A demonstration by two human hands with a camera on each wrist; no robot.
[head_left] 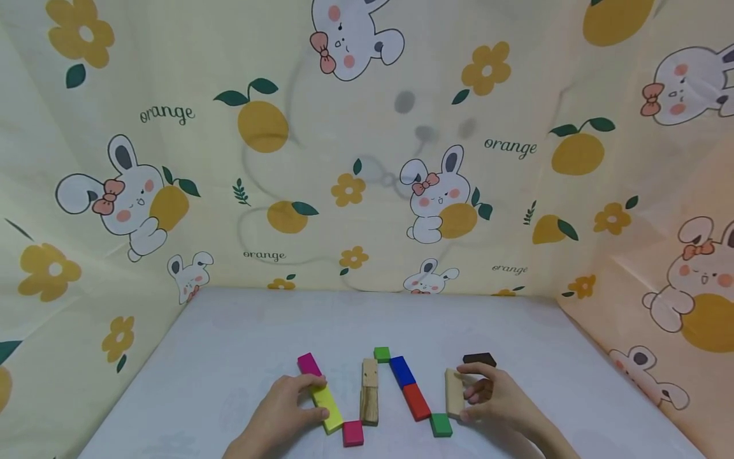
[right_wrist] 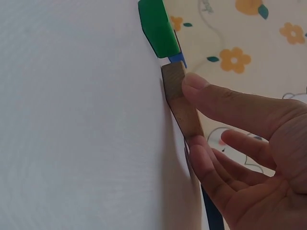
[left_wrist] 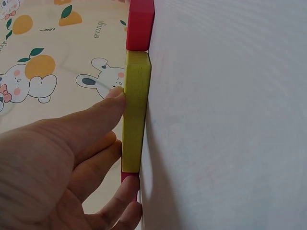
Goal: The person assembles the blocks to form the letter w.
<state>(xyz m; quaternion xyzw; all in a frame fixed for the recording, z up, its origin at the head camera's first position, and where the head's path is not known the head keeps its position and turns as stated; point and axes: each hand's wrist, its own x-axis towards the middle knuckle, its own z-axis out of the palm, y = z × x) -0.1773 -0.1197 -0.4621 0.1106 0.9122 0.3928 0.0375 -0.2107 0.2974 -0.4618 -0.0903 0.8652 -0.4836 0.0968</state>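
A row of flat blocks zigzags over the white table. My left hand [head_left: 289, 408] holds the yellow block [head_left: 327, 408], its thumb near the close end and fingertips by the far end. A magenta block [head_left: 309, 364] continues the line beyond it. In the left wrist view, the thumb presses the side of the yellow block [left_wrist: 136, 110]. My right hand [head_left: 504, 398] pinches a pale wooden block [head_left: 453, 395] lengthwise between thumb and fingers. This block stands beside a green block [head_left: 441, 425]. A dark brown block [head_left: 479, 359] lies just past the right fingertips, partly hidden.
Between the hands lie a pinkish-red square block [head_left: 353, 433], two wooden blocks end to end [head_left: 369, 389], a small light green block [head_left: 381, 354], a blue block [head_left: 402, 371] and a red block [head_left: 417, 402]. A patterned cloth [head_left: 367, 146] rises behind the white table [head_left: 258, 325].
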